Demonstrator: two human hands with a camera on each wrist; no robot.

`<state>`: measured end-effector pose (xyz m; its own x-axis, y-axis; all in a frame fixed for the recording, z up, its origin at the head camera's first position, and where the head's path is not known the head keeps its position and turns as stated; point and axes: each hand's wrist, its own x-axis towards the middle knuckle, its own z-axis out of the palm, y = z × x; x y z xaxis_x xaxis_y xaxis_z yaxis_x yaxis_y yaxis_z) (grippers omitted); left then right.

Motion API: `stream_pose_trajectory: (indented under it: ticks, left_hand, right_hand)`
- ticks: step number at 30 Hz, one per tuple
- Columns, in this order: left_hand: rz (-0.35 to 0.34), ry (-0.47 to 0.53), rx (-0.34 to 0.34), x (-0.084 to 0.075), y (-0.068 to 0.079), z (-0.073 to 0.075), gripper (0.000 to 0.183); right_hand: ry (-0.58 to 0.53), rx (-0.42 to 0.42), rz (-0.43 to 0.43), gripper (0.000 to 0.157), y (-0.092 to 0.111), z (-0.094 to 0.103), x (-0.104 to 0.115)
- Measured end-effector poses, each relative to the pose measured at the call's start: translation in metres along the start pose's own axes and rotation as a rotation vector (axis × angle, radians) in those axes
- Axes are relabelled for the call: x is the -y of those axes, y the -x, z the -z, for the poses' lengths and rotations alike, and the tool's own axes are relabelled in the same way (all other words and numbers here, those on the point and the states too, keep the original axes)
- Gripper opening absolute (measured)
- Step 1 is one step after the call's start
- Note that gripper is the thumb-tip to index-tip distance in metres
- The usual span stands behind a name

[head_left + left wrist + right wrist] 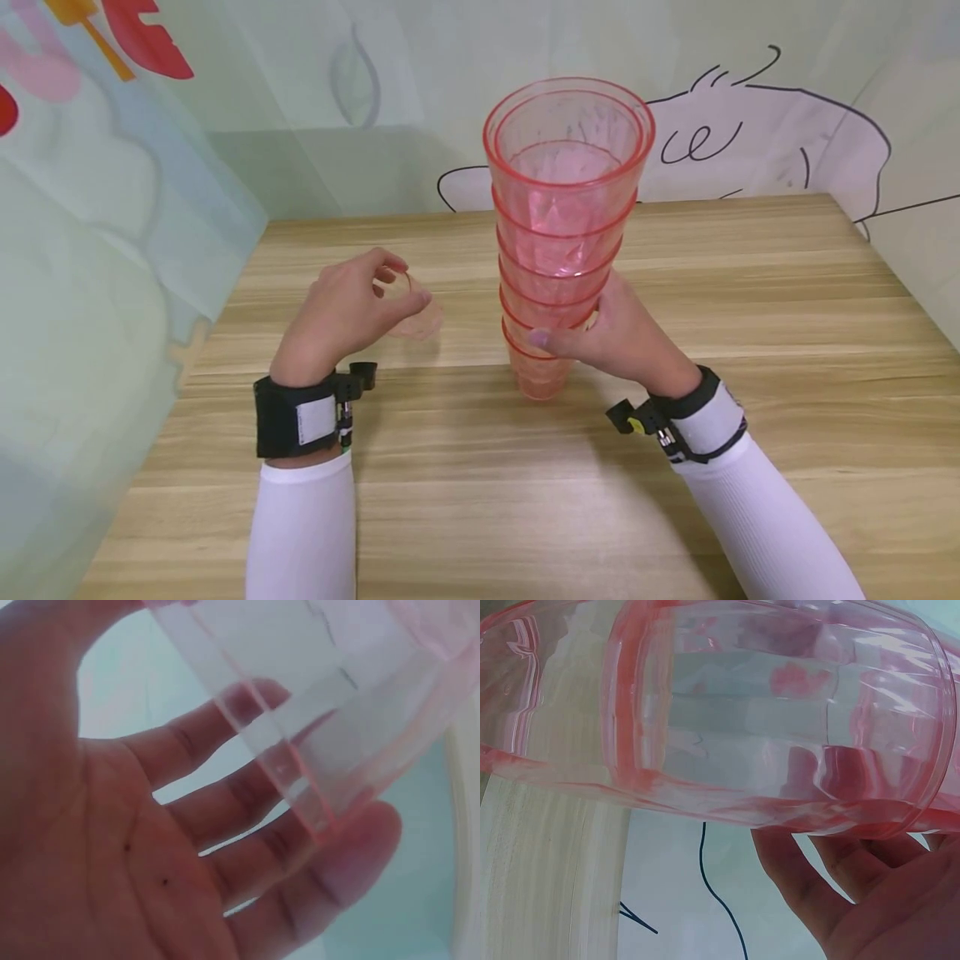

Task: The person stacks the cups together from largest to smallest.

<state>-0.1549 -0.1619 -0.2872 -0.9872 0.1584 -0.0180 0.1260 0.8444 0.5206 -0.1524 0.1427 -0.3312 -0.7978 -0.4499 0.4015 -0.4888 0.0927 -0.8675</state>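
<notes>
A tall stack of nested clear pink plastic cups (566, 242) stands at the middle, its wide red-rimmed mouths upward. My right hand (637, 337) grips the stack low on its right side, the thumb across the front. In the right wrist view, fingers (802, 889) curl behind the lower cups (780, 712). To the left, my left hand (352, 308) holds a single pale pink cup (420, 323) at its rim, mostly hidden behind the fingers in the head view. The left wrist view shows the fingers (247, 787) along one side of this cup (360, 697), thumb opposite.
The wood-grain table (465, 483) meets a pale wall (420, 167) with line drawings behind the stack. Another wall (75, 333) with coloured pictures closes off the left side. Each wrist wears a black strap (296, 417) with a small camera.
</notes>
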Motion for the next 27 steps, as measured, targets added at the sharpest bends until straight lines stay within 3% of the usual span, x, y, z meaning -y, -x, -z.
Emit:
stream_pose_trajectory:
  ticks: [14, 27]
  left_hand:
    - [-0.018, 0.095, -0.015, -0.012, 0.006, 0.002, 0.06]
    - [-0.125, 0.135, -0.041, -0.02, 0.007, 0.001, 0.058]
  right_hand:
    - [0.027, -0.001, 0.009, 0.074, 0.001, 0.001, -0.001]
    - [0.017, -0.001, 0.013, 0.073, 0.002, 0.002, -0.001]
